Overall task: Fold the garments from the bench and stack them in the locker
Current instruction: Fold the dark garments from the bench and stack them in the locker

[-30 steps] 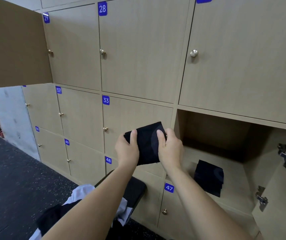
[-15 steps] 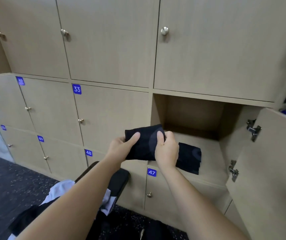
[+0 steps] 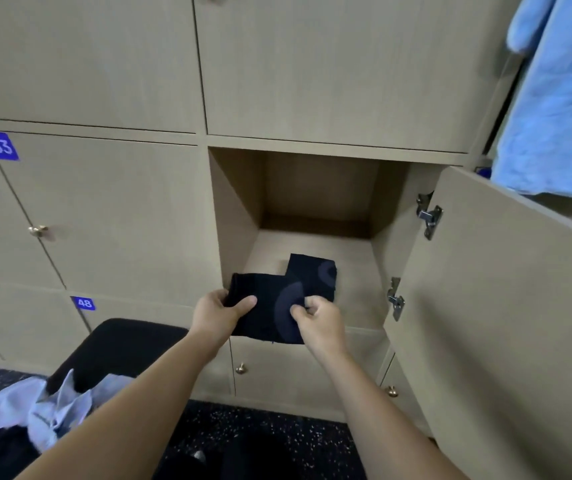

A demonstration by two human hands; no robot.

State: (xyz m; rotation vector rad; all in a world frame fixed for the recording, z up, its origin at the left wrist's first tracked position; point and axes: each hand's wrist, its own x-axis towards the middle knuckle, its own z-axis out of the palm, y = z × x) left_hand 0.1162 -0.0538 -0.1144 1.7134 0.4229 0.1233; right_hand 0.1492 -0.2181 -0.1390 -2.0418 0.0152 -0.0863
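Carried nearer, the folded black garment (image 3: 270, 317) is at the mouth of the locker (image 3: 232, 209), left hand (image 3: 217, 311) and right hand (image 3: 321, 318) gripping its sides; it hides part of the stacked garment (image 3: 314, 275) inside.

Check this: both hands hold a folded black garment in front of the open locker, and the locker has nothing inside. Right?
Not quite. In the head view the open locker is not empty: a second garment, also folded, lies on its floor. The left hand and right hand do hold a folded black garment in front of it.
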